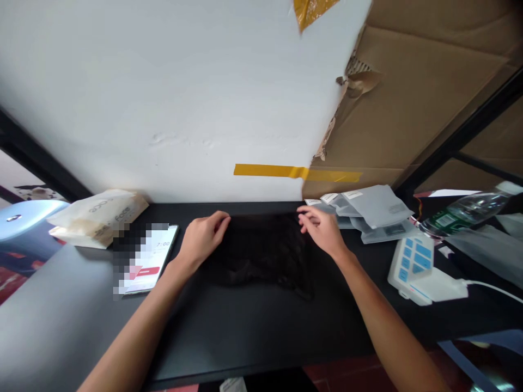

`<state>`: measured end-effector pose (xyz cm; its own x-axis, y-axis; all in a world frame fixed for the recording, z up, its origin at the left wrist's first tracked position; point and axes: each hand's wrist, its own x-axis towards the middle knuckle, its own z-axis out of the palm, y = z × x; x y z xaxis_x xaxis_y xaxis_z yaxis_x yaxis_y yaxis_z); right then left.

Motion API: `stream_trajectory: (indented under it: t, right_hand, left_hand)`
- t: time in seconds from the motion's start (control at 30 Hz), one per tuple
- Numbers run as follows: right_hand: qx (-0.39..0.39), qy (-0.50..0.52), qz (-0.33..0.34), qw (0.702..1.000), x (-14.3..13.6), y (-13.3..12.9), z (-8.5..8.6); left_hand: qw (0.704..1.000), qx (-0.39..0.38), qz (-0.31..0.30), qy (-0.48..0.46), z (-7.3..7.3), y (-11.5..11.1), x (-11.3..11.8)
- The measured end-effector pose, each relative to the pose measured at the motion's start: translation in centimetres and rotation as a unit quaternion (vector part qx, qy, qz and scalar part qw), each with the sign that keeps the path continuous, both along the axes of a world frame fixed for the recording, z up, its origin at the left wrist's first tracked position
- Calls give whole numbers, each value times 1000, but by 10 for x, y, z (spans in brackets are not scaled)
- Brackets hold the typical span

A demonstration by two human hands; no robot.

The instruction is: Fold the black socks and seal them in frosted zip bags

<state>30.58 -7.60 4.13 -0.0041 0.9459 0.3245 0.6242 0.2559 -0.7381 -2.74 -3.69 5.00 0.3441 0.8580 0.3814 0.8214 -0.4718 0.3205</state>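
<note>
A piece of thin black cloth [261, 250] hangs or lies over the black table, dark against dark, so its exact outline is hard to make out. My left hand [206, 231] pinches its upper left corner between thumb and fingers. At the upper right corner, my right hand [321, 226] has its fingers curled together at the cloth's edge. Between the two hands the top edge runs nearly straight, while the lower part is crumpled and slightly blurred. A phone [149, 261] with a lit screen lies just left of my left forearm.
A paper packet [100, 218] sits at the back left. To the right are grey plastic bags [376, 209], a white power strip [425, 272] with blue panels and a cable, and a plastic bottle [461, 215] on its side. White board and cardboard [425, 98] stand behind the table.
</note>
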Motion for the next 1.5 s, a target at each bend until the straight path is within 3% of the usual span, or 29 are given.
stream_trajectory:
  t: [0.07, 0.1, 0.23, 0.3, 0.4, 0.57, 0.67, 0.8, 0.87, 0.93, 1.0, 1.1, 1.23, 1.37, 1.5]
  right_hand:
    - [61, 83, -45, 994, -11, 0, -4]
    - [82, 89, -48, 991, -18, -1, -7]
    - [97, -38, 51, 993, -47, -10, -22]
    - [63, -127, 125, 982, -60, -17, -29]
    - [-33, -243, 198, 949, -72, -23, -35]
    - [-152, -303, 205, 918, -70, -29, -25]
    - [-173, -314, 205, 911, -58, -25, -6]
    - [-182, -282, 170, 926, -34, 8, 20]
    - [-155, -284, 144, 935, -26, 34, 26]
    - [-143, -321, 145, 925, -23, 60, 27]
    - [-165, -364, 168, 901, -23, 79, 27]
    - [-214, -384, 187, 879, -25, 91, 25]
    - [-149, -409, 191, 880, -20, 70, 20]
    - [-15, -510, 191, 838, -20, 28, 9]
    - [-18, -554, 181, 812, -24, -5, 16]
  left_hand:
    - [996, 38, 31, -74, -1, -2, 5]
    - [995, 42, 12, -89, -2, -3, 7]
    - [989, -31, -139, 22, -14, -2, 9]
    - [978, -80, -161, 105, -20, -2, 8]
    - [956, -167, -145, 193, -22, -6, 6]
    - [914, -262, -163, 264, -11, -20, 5]
    - [926, -241, -173, 235, -6, -22, 6]
    - [973, -161, -110, 124, 1, 2, 9]
    - [979, -119, -76, 145, 4, 25, 11]
    - [971, -119, -75, 195, 6, 51, 12]
    - [952, -178, -96, 230, 8, 72, 13]
    - [927, -253, -138, 240, 10, 87, 13]
    - [935, -163, -226, 219, 13, 65, 3]
    - [912, -29, -309, 270, 6, 26, -9]
    - [893, -20, -332, 303, 7, 0, -11]
